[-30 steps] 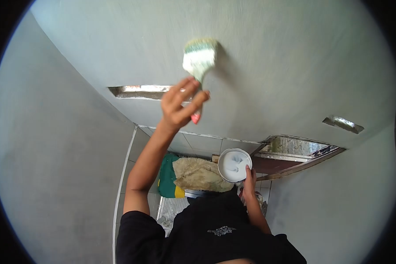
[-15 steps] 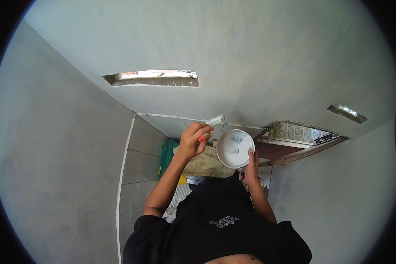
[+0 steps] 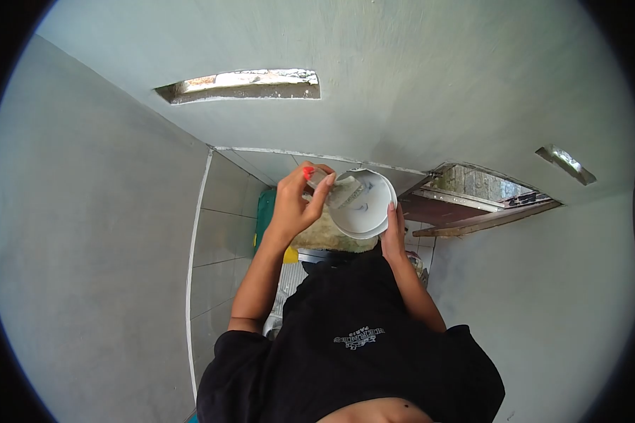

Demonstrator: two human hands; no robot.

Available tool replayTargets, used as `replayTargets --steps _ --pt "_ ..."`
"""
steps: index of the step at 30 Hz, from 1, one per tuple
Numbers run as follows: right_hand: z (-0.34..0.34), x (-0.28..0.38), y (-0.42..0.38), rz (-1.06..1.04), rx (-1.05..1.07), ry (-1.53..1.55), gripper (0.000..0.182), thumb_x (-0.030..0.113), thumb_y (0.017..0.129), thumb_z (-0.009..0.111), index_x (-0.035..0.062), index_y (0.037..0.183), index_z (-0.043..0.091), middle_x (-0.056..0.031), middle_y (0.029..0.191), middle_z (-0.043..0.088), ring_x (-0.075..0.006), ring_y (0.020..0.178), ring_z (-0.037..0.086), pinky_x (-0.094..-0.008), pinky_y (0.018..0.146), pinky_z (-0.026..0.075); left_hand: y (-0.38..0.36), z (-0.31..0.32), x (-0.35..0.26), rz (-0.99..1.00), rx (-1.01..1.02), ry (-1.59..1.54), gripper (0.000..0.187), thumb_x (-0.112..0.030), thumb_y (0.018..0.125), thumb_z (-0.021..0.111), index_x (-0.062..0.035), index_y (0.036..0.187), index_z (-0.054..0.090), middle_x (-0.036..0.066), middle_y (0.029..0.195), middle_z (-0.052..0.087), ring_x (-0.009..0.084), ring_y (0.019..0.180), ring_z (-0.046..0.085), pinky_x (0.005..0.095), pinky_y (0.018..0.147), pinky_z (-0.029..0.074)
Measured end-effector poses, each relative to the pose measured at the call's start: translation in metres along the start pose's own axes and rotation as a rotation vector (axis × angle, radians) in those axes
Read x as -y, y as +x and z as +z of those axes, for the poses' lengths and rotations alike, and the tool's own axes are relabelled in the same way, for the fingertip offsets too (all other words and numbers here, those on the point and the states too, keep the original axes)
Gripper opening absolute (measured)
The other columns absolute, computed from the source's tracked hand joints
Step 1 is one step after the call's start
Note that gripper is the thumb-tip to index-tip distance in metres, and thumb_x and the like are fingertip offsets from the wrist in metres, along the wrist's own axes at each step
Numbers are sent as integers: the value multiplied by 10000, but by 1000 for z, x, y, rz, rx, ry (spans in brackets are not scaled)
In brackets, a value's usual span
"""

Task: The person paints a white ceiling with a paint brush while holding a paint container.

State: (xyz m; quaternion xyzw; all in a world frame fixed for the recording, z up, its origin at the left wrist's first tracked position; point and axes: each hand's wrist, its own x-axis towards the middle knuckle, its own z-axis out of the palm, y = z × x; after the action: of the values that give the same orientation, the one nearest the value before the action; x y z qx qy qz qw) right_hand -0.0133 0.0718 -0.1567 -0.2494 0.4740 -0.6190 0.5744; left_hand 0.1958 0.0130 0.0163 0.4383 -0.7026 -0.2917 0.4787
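Note:
My left hand (image 3: 296,204) grips a paintbrush (image 3: 346,192) by its handle, whose red end shows above the fingers. Its pale, paint-coated bristles point down into the mouth of a round white tub (image 3: 392,204). Whether the bristle tips touch the paint is hard to see. White paint (image 3: 358,220) lies inside the tub, with darker streaks on it. My right hand (image 3: 394,236) is wrapped round the tub's right side, thumb near the rim, tilting the opening toward me.
Grey painted walls (image 3: 113,211) meet at a corner ahead, with tiles (image 3: 222,236) below a white line. A long slot (image 3: 247,86) and a smaller one (image 3: 566,164) pierce the facing wall. A wood-framed opening (image 3: 480,190) is at right. Beneath my hands lies a stained pale sack-like thing (image 3: 324,236).
The paintbrush has gone from above and beside the tub to over its mouth, bristles now pointing down inside. My view has tilted, so tub and hands appear higher.

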Motion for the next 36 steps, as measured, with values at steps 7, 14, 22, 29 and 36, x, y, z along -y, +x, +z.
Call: replayTargets --steps 7,14,22,29,36 --pt "6 -6 -5 -12 32 -39 490 425 1036 492 13 1300 510 -73 1229 554 -153 1151 476 -292 1018 351 -21 63 25 10 23 -22 109 -83 886 687 22 910 668 150 857 678 304 653 666 320 526 519" --pt "5 -1 -6 22 -31 -54 456 397 1028 534 34 1301 504 -42 1198 547 -118 1113 473 -269 982 361 -21 56 16 195 -22 286 136 -24 816 719 -40 947 684 93 878 693 262 712 664 321 587 532" --pt "9 7 5 -23 -33 -108 473 413 1023 539 24 1291 509 -49 1175 551 -127 1093 485 -275 969 374 -30 49 31 405 253 395 203 -78 783 738 -79 975 676 32 910 684 219 794 671 338 603 540" --pt "12 17 11 -3 -49 -87 509 438 1015 542 15 1298 508 -78 1240 556 -157 1147 490 -295 1003 371 -9 21 10 244 144 23 199 10 763 731 -43 950 688 104 890 692 277 744 660 343 642 523" --pt "-1 -8 26 -17 -21 -58 535 424 1021 530 8 1355 481 -80 1265 571 -157 1167 521 -307 1005 396 78 -79 -76 496 138 179 219 12 757 761 -24 964 703 123 948 702 274 816 689 335 701 553"
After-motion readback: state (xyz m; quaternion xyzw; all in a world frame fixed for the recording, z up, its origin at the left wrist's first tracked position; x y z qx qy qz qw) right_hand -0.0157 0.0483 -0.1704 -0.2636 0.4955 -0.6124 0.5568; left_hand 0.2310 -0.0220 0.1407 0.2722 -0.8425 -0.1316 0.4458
